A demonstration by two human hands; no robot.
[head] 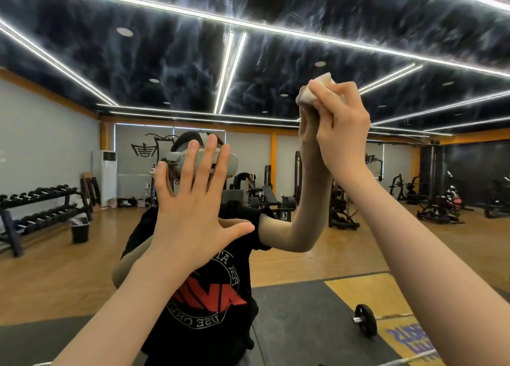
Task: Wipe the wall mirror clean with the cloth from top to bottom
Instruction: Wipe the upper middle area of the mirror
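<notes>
The wall mirror (82,117) is filling nearly the whole view, showing a gym behind the person. At about 1 o'clock from the centre, the right hand (342,125) is reaching high and pressing a small white cloth (313,93) against the glass. The fingers (328,109) are curling round the cloth and gripping it, so the wad is bunching out above and to the left of the knuckles, at roughly 11 o'clock from the hand, and meeting its own reflection there. The left hand (190,203) is lying flat on the mirror near the centre, fingers straight and spread wide, thumb pointing toward 3 o'clock, holding nothing. This hand is covering the reflected head and much of the headset (193,158); the black T-shirt (209,296) with red print is showing below it at 6 o'clock. A dumbbell rack (41,200) is standing at 9 o'clock, with a dark bin (80,231) just beside it. A barbell end (365,320) is lying on the mat at 5 o'clock, and weight machines (436,200) are standing at 3 o'clock under the lit ceiling strips (229,70)
</notes>
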